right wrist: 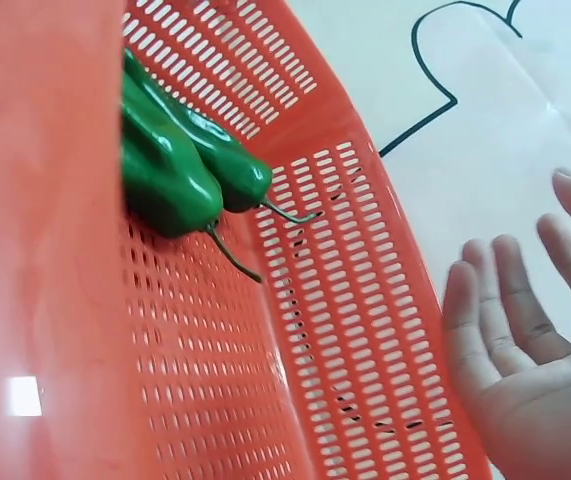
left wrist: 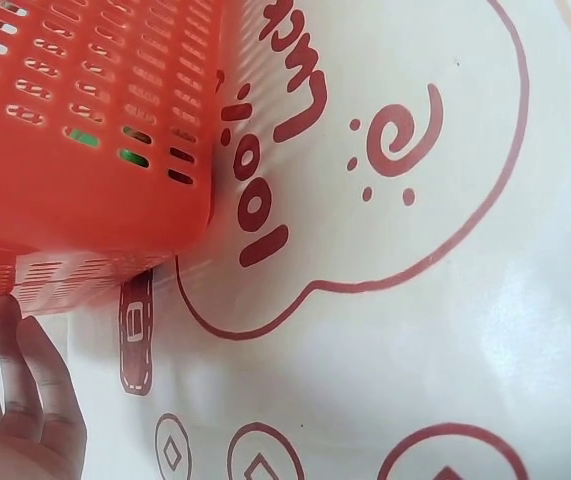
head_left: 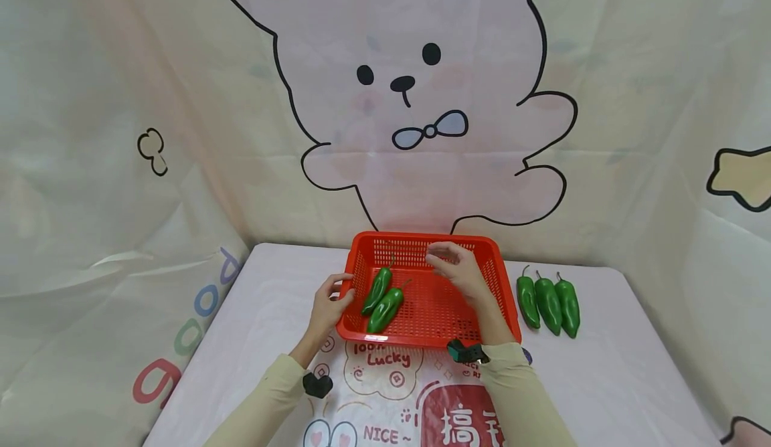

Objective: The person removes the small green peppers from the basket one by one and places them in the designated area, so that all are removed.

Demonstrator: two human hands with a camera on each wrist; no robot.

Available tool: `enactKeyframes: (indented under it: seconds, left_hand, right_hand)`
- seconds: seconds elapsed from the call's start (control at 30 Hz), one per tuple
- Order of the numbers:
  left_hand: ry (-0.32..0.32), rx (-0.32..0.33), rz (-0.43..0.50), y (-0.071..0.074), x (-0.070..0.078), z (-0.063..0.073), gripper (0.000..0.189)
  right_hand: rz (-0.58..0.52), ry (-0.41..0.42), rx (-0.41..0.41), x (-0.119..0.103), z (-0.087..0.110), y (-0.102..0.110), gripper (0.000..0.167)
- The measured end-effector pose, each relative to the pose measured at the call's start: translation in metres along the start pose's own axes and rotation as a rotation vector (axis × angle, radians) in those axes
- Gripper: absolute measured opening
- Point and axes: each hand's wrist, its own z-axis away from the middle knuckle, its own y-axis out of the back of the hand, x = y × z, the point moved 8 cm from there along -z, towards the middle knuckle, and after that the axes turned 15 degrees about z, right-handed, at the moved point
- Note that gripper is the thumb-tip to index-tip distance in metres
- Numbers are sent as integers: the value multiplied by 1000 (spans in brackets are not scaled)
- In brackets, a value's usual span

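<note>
A red plastic basket (head_left: 427, 340) with slotted walls stands on the table. Two green peppers (head_left: 386, 310) lie in its left half, stems pointing to the back; the right wrist view shows these peppers (right wrist: 170, 165) side by side. My left hand (head_left: 330, 303) is at the basket's left wall. In the left wrist view its straight fingers (left wrist: 40, 375) have their tips right at the red wall. Over the right part of the basket is my right hand (head_left: 460, 272), holding nothing. Its fingers (right wrist: 525, 310) are spread and relaxed beside the rim in the right wrist view.
Three more green peppers (head_left: 549, 305) lie in a row on the table right of the basket. The white table cover (head_left: 385, 393) carries printed drawings and lettering. Cloth walls (head_left: 385, 186) with cartoon figures surround the table at the back and sides.
</note>
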Motion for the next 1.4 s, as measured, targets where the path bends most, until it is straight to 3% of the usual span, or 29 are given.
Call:
enactKeyframes:
  seconds: [0.17, 0.37, 0.83, 1.0, 1.4]
  left_hand:
    - [-4, -3, 6, -1, 0, 1, 35]
    - [2, -8, 29, 0, -1, 1, 36]
    - [25, -5, 29, 1, -2, 1, 37]
    - [31, -6, 31, 1, -2, 1, 37]
    - [11, -6, 31, -1, 0, 3, 35]
  right_hand:
    - [57, -22, -59, 5, -4, -17, 38]
    - [108, -109, -113, 17, -7, -31, 42]
    - [-54, -338, -169, 52, -15, -49, 57]
    - [-20, -344, -209, 57, -15, -52, 57]
    - [126, -284, -409, 73, -20, -63, 50]
